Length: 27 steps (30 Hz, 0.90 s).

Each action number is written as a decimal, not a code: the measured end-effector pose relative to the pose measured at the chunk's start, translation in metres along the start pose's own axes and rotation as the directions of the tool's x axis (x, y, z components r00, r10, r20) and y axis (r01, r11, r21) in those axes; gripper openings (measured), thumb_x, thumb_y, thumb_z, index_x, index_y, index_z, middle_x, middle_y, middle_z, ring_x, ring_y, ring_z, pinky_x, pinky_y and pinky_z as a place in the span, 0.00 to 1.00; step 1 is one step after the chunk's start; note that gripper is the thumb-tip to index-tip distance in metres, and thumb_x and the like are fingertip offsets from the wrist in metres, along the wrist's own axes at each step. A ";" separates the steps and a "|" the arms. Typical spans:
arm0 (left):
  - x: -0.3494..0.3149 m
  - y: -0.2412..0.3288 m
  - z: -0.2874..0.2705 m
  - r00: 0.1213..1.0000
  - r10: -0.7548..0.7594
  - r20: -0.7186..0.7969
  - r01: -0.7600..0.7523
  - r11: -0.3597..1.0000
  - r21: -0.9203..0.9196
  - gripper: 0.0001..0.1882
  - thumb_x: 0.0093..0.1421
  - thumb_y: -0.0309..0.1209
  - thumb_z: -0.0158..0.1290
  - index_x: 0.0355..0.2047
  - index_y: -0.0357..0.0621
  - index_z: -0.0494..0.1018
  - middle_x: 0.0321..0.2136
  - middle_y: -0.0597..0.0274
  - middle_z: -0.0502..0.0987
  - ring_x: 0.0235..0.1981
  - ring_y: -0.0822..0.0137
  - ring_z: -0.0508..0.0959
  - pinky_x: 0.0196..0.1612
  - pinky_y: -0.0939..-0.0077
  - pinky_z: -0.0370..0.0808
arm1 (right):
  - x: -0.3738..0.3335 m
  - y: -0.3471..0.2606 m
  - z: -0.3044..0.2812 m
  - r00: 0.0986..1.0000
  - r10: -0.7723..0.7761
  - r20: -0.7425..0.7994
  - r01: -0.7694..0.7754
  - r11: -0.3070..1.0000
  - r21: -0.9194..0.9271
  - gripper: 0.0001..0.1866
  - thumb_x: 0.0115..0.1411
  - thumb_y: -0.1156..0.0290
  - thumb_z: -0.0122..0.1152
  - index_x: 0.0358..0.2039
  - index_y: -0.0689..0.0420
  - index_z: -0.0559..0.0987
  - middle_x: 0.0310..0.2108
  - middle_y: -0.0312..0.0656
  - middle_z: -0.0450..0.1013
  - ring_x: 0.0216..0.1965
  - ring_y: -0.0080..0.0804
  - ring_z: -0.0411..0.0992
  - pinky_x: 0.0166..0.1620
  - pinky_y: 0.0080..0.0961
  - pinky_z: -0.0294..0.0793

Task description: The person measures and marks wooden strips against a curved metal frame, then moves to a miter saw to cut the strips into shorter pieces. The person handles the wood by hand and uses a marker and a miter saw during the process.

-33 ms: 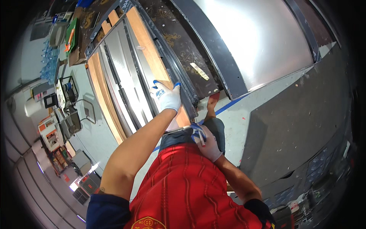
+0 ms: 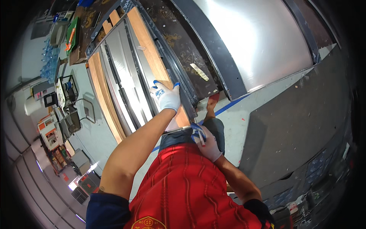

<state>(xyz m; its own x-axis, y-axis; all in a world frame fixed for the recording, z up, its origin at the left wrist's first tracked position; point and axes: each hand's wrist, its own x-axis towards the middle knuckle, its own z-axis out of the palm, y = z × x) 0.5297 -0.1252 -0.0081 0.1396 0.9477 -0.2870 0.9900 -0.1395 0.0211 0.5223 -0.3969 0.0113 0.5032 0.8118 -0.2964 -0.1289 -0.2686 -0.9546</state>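
Note:
My left hand (image 2: 167,96), in a white glove with blue fingertips, lies with its fingers spread on a light wooden strip (image 2: 146,42). That strip runs along one side of a metal panel (image 2: 110,42) fitted with dark rails. Close to the panel's near corner and against my body, my right hand (image 2: 208,147), gloved the same way, is closed around a slim white pen-like stick (image 2: 201,140) with a red end. The glove partly hides the stick, so its exact kind is unclear. More wooden strips (image 2: 105,91) line the panel's left side.
A large shiny metal sheet (image 2: 263,42) with a dark frame spans the upper right. Between it and the panel, a pale strip (image 2: 199,71) rests on a dark patterned tabletop (image 2: 183,45). A dark grey board (image 2: 282,118) fills the right. Water bottles (image 2: 48,63) and a chair (image 2: 85,110) stand left.

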 end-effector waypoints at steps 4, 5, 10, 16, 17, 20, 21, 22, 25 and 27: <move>0.002 0.001 -0.009 0.999 0.022 0.031 -0.022 1.000 0.000 0.58 0.63 0.58 0.65 0.76 0.24 0.56 0.71 0.25 0.60 0.73 0.31 0.63 0.77 0.43 0.61 | 0.006 -0.009 -0.018 0.998 0.014 -0.056 -0.010 0.997 0.077 0.23 0.71 0.71 0.67 0.65 0.61 0.79 0.55 0.54 0.82 0.57 0.51 0.82 0.60 0.39 0.81; 0.000 0.001 -0.012 0.999 0.032 0.022 -0.032 0.999 -0.004 0.57 0.63 0.58 0.64 0.76 0.23 0.57 0.71 0.25 0.61 0.73 0.32 0.63 0.77 0.44 0.61 | 0.006 -0.012 -0.023 0.996 0.044 -0.074 -0.033 0.989 0.144 0.23 0.72 0.71 0.66 0.65 0.62 0.79 0.55 0.54 0.82 0.57 0.50 0.82 0.59 0.38 0.81; -0.002 -0.001 -0.023 0.996 0.089 0.027 -0.088 0.995 -0.038 0.57 0.63 0.58 0.64 0.75 0.22 0.59 0.71 0.21 0.60 0.74 0.30 0.64 0.76 0.49 0.64 | 0.030 -0.019 -0.046 0.985 -0.025 -0.171 0.052 0.987 0.150 0.22 0.77 0.73 0.54 0.68 0.66 0.76 0.57 0.49 0.82 0.57 0.35 0.81 0.60 0.30 0.79; -0.010 -0.022 -0.051 0.989 0.145 0.009 -0.144 0.986 -0.087 0.57 0.60 0.57 0.66 0.73 0.21 0.61 0.71 0.19 0.61 0.72 0.29 0.65 0.75 0.52 0.65 | 0.087 -0.044 -0.050 0.977 0.161 -0.138 -0.036 0.767 0.641 0.31 0.87 0.53 0.38 0.70 0.66 0.75 0.57 0.45 0.82 0.55 0.31 0.81 0.63 0.30 0.77; -0.014 -0.027 -0.058 0.988 0.151 0.022 -0.148 0.984 -0.100 0.56 0.59 0.57 0.67 0.73 0.21 0.62 0.70 0.20 0.62 0.71 0.29 0.67 0.74 0.52 0.67 | 0.098 -0.049 -0.047 0.979 0.143 -0.145 -0.019 0.775 0.632 0.33 0.87 0.50 0.37 0.70 0.66 0.75 0.57 0.44 0.82 0.54 0.31 0.82 0.64 0.30 0.77; -0.028 -0.040 -0.079 0.980 0.196 0.034 -0.189 0.972 -0.138 0.51 0.57 0.55 0.70 0.66 0.23 0.69 0.62 0.23 0.68 0.64 0.30 0.73 0.68 0.50 0.72 | 0.132 -0.059 -0.040 0.990 0.016 -0.139 0.063 0.835 0.547 0.33 0.87 0.48 0.39 0.66 0.67 0.78 0.54 0.44 0.83 0.52 0.32 0.83 0.61 0.31 0.80; -0.033 -0.044 -0.086 0.979 0.203 0.029 -0.195 0.966 -0.170 0.46 0.56 0.52 0.72 0.61 0.23 0.72 0.56 0.27 0.72 0.59 0.31 0.75 0.63 0.49 0.74 | 0.143 -0.060 -0.035 0.989 -0.036 -0.141 0.101 0.866 0.490 0.33 0.86 0.48 0.40 0.65 0.66 0.79 0.52 0.44 0.83 0.51 0.32 0.83 0.59 0.32 0.82; -0.037 -0.047 -0.093 0.978 0.206 0.037 -0.198 0.968 -0.157 0.45 0.55 0.51 0.72 0.60 0.24 0.73 0.54 0.28 0.73 0.57 0.32 0.75 0.63 0.49 0.74 | 0.154 -0.060 -0.029 0.985 -0.087 -0.152 0.146 0.886 0.440 0.33 0.86 0.48 0.40 0.63 0.66 0.79 0.50 0.45 0.83 0.51 0.32 0.84 0.57 0.32 0.83; -0.043 -0.055 -0.115 0.969 0.237 0.064 -0.219 0.953 -0.208 0.39 0.54 0.47 0.74 0.55 0.26 0.78 0.51 0.33 0.74 0.54 0.37 0.77 0.62 0.49 0.74 | 0.182 -0.055 -0.003 0.954 0.300 0.019 -0.161 0.457 0.875 0.29 0.85 0.48 0.45 0.56 0.64 0.81 0.46 0.48 0.84 0.46 0.37 0.86 0.52 0.34 0.87; -0.047 -0.059 -0.128 0.973 0.214 0.088 -0.192 0.958 -0.214 0.37 0.54 0.45 0.75 0.54 0.28 0.78 0.50 0.34 0.74 0.54 0.37 0.76 0.60 0.48 0.74 | 0.192 -0.050 0.013 0.914 0.375 0.155 -0.274 0.289 0.917 0.28 0.84 0.48 0.47 0.54 0.64 0.81 0.46 0.50 0.84 0.44 0.40 0.87 0.52 0.35 0.87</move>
<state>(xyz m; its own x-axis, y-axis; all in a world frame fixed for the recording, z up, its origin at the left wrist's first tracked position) 0.4675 -0.1245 0.1266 0.3462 0.8668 -0.3588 0.9258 -0.2538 0.2802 0.6144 -0.2211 0.0016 0.2792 0.7214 -0.6337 -0.9590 0.1756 -0.2226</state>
